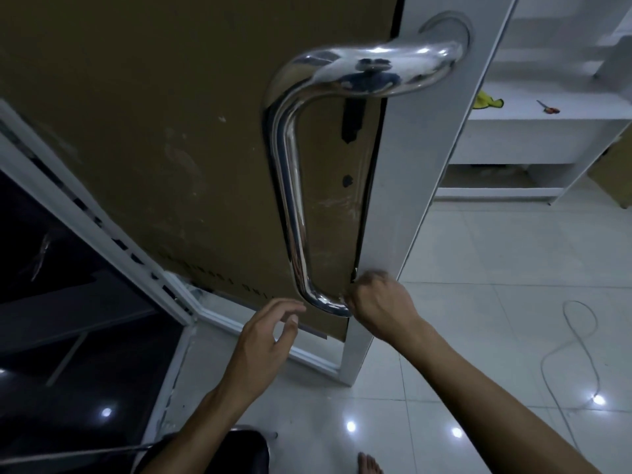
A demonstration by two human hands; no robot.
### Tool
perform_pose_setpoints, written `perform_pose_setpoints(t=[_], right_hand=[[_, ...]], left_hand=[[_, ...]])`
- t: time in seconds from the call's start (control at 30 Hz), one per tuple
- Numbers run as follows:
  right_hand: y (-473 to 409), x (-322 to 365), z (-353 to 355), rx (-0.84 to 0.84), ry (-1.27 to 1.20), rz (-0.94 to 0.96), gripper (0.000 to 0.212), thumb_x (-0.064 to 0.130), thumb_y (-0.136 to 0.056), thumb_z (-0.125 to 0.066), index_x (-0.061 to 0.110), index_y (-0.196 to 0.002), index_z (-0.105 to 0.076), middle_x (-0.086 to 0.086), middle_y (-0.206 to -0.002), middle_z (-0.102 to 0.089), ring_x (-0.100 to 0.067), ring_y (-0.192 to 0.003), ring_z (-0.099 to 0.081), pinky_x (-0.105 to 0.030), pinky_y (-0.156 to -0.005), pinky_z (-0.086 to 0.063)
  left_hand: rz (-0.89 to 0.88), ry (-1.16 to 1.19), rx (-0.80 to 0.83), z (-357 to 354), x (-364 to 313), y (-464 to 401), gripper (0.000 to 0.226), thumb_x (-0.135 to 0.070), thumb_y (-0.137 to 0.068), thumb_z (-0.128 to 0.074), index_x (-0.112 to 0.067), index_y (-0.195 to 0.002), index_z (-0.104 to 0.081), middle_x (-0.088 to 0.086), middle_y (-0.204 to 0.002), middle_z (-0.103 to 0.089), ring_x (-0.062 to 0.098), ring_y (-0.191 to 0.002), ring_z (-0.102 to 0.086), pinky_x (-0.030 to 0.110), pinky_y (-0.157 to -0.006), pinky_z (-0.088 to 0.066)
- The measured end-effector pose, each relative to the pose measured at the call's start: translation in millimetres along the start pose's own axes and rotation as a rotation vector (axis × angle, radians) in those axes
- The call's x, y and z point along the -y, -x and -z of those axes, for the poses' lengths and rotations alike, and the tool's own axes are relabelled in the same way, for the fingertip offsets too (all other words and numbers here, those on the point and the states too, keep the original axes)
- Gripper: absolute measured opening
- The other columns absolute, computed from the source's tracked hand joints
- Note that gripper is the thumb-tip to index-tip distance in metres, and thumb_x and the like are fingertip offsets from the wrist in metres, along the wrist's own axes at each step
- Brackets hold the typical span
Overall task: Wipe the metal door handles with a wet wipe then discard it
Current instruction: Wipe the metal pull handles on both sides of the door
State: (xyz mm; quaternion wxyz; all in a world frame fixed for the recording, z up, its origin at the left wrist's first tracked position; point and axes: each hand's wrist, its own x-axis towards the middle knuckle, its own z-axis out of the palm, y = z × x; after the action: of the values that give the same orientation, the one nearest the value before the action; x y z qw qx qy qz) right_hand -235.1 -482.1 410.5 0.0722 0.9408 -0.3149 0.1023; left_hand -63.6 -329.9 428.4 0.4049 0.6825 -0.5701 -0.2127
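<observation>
Glossy white tiled floor (478,268) with light reflections; white shelving unit (513,159) at 2 o'clock carrying a yellow cloth (487,100). Loose white cable (581,343) curls on the floor at 4 o'clock. Brown cardboard-covered door panel (154,131) in a white frame (403,200), open floor to its right. Polished curved chrome door handle (294,186) is centre, reflective, smudged at top. Right hand (379,304) grips its lower mount, fingers curled; a white wet wipe scrap (341,296) barely shows. Left hand (265,340) hovers at 7 o'clock, fingers loosely spread, empty.
</observation>
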Motion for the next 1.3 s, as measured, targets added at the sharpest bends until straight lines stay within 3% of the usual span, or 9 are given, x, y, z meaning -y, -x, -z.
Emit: perform_pose_setpoints(t=[0.1,0.23,0.33,0.43,0.6,0.7,0.83,1.13,1.3], right_hand=[[-7.9,0.9,2.4,0.068,0.050,-0.003,0.027,0.016,-0.055,-0.085,0.018,-0.047,-0.059,-0.001,-0.046,-0.056,-0.024,-0.044,-0.054,-0.024,-0.053,-0.044],[19.5,7.3,-8.7,-0.154,-0.293,-0.114,0.032,0.029,-0.099,-0.047,0.017,-0.077,-0.068,-0.003,-0.079,-0.069,-0.021,-0.082,-0.062,-0.032,-0.076,-0.048],[47.1,12.3,-21.4,-0.351,-0.467,-0.099,0.023,0.019,-0.099,-0.053,0.009,-0.109,-0.071,-0.001,-0.112,-0.070,-0.015,-0.112,-0.059,-0.022,-0.101,-0.041],[62.5,18.4,-43.4,-0.469,-0.456,-0.104,0.029,0.015,-0.096,-0.055,0.006,-0.120,-0.068,-0.004,-0.127,-0.065,-0.016,-0.127,-0.051,-0.024,-0.111,-0.035],[49.4,27.0,-49.2,-0.451,-0.344,0.050,0.032,0.015,-0.098,-0.048,0.009,-0.125,-0.064,-0.006,-0.131,-0.063,-0.020,-0.123,-0.056,-0.033,-0.106,-0.043],[36.6,37.4,-55.5,-0.411,-0.351,0.106,0.039,0.012,-0.097,-0.052,0.012,-0.136,-0.052,-0.004,-0.136,-0.059,-0.021,-0.123,-0.054,-0.035,-0.102,-0.046],[30.2,44.3,-58.5,-0.446,-0.371,0.092,0.040,0.005,-0.091,-0.065,0.009,-0.130,-0.060,-0.006,-0.131,-0.062,-0.023,-0.118,-0.058,-0.035,-0.097,-0.049],[55.1,20.7,-50.9,-0.405,-0.285,0.097,0.040,0.011,-0.095,-0.048,0.011,-0.135,-0.053,-0.004,-0.135,-0.059,-0.022,-0.122,-0.059,-0.039,-0.090,-0.055],[25.8,51.0,-44.5,-0.469,-0.352,-0.001,0.042,0.005,-0.084,-0.071,0.009,-0.125,-0.064,-0.007,-0.127,-0.065,-0.023,-0.111,-0.065,-0.037,-0.093,-0.054]], left_hand=[[0.054,0.055,0.008,-3.4,-5.5,-1.8,0.022,-0.020,-0.094,-0.050,-0.025,-0.107,-0.066,-0.019,-0.109,-0.064,0.002,-0.106,-0.058,0.009,-0.088,-0.042],[0.215,0.155,-0.008,-6.0,-10.5,-4.5,0.024,-0.012,-0.097,-0.053,-0.028,-0.109,-0.064,-0.016,-0.110,-0.064,-0.007,-0.103,-0.058,0.005,-0.080,-0.043],[0.334,0.253,-0.043,-7.1,-11.8,-8.4,0.023,-0.015,-0.097,-0.052,-0.034,-0.106,-0.063,-0.014,-0.109,-0.066,-0.005,-0.104,-0.059,0.009,-0.080,-0.044],[0.405,0.327,-0.099,-6.4,-10.9,-13.3,0.021,-0.021,-0.096,-0.053,-0.038,-0.102,-0.063,-0.010,-0.106,-0.067,0.009,-0.105,-0.061,0.028,-0.090,-0.049],[0.462,0.384,-0.100,-0.6,-16.3,-19.5,0.031,-0.040,-0.080,-0.049,-0.032,-0.107,-0.064,-0.010,-0.108,-0.068,0.011,-0.100,-0.064,0.044,-0.097,-0.050],[0.468,0.399,-0.098,0.1,-16.7,-21.6,0.024,-0.033,-0.091,-0.050,-0.028,-0.110,-0.063,-0.005,-0.111,-0.067,0.012,-0.102,-0.064,0.039,-0.096,-0.051],[0.476,0.439,-0.094,1.2,-17.4,-23.7,0.026,-0.015,-0.102,-0.040,-0.015,-0.119,-0.060,0.005,-0.116,-0.065,0.015,-0.107,-0.062,0.026,-0.089,-0.053],[0.515,0.498,-0.062,-0.3,-16.0,-25.5,0.026,-0.020,-0.104,-0.036,-0.027,-0.105,-0.060,0.006,-0.119,-0.063,0.017,-0.109,-0.061,0.024,-0.087,-0.051],[0.508,0.484,-0.048,4.9,-15.5,-22.8,0.030,-0.021,-0.105,-0.033,-0.018,-0.117,-0.061,0.002,-0.121,-0.064,0.015,-0.109,-0.061,0.024,-0.088,-0.051]])
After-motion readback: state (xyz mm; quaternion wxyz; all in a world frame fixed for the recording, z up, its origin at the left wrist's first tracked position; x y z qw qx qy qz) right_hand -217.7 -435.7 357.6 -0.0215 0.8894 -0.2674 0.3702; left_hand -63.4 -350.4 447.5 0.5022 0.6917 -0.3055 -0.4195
